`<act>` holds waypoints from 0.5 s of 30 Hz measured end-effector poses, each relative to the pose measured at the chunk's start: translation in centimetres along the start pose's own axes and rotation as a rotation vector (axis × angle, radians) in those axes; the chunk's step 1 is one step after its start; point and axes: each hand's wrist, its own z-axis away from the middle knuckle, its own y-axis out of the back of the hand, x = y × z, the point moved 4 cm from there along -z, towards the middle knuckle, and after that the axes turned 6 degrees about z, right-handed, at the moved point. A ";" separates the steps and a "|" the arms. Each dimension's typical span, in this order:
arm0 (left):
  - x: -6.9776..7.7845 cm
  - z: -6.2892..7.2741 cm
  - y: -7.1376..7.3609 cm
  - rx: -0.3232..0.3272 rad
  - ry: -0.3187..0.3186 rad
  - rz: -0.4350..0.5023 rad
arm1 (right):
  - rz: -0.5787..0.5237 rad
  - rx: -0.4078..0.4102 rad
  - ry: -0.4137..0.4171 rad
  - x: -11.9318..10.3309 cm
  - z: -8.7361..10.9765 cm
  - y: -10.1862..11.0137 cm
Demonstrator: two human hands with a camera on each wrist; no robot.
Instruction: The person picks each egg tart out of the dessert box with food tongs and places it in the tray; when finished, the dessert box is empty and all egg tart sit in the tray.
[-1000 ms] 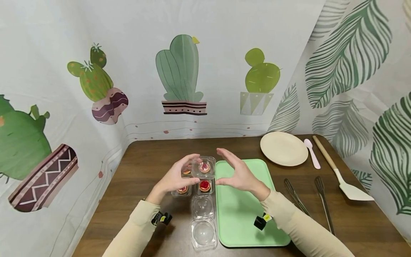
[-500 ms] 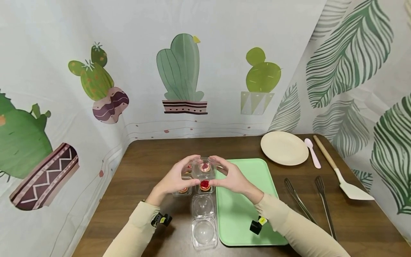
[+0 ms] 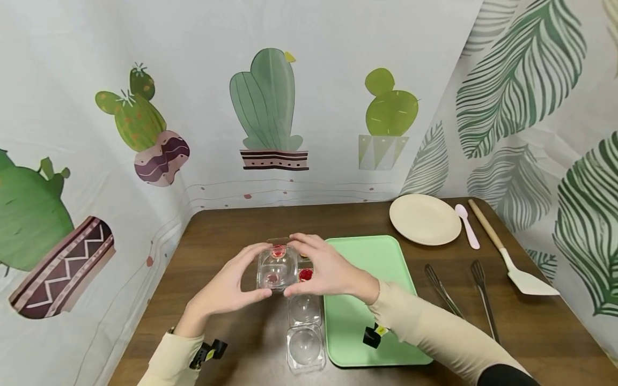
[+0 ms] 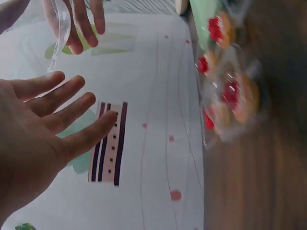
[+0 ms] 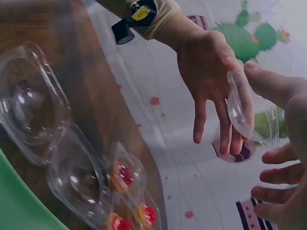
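Both hands hold a clear domed plastic lid [image 3: 278, 266] by its opposite sides, above the table. My left hand [image 3: 224, 287] has its thumb and fingertips at the lid's left edge. My right hand [image 3: 328, 268] grips the right edge between thumb and fingers. In the right wrist view the lid [image 5: 240, 105] is tilted and nothing shows inside it. Below it are small tarts with red topping in clear plastic cups, among them the front right tart [image 3: 306, 274]. One tart [image 4: 233, 96] sits under a clear dome in the left wrist view. The right hand partly hides the back tarts.
Two clear lids, a nearer one [image 3: 306, 346] and a farther one [image 3: 305, 309], lie beside the green tray [image 3: 372, 343]. To the right are a cream plate [image 3: 425, 219], a pink spoon [image 3: 467, 225], a spatula [image 3: 531, 281] and two dark-handled utensils [image 3: 485, 300].
My right hand has come in from the right and taken the lid's right side. Both hands have then moved the lid left, from above the right-hand tarts to above the left-hand ones.
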 end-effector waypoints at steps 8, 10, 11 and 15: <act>-1.5 3.9 -0.8 -0.030 0.077 -0.125 | 0.225 -0.109 0.051 -2.0 0.2 -4.0; -2.1 4.6 -1.2 -0.044 0.078 -0.144 | 0.262 -0.120 0.052 -2.3 0.4 -5.2; -2.4 4.9 -1.5 -0.050 0.081 -0.158 | 0.282 -0.123 0.055 -2.4 0.5 -5.8; -3.6 5.9 -2.6 -0.078 0.112 -0.174 | 0.350 -0.141 0.049 -2.8 1.1 -7.8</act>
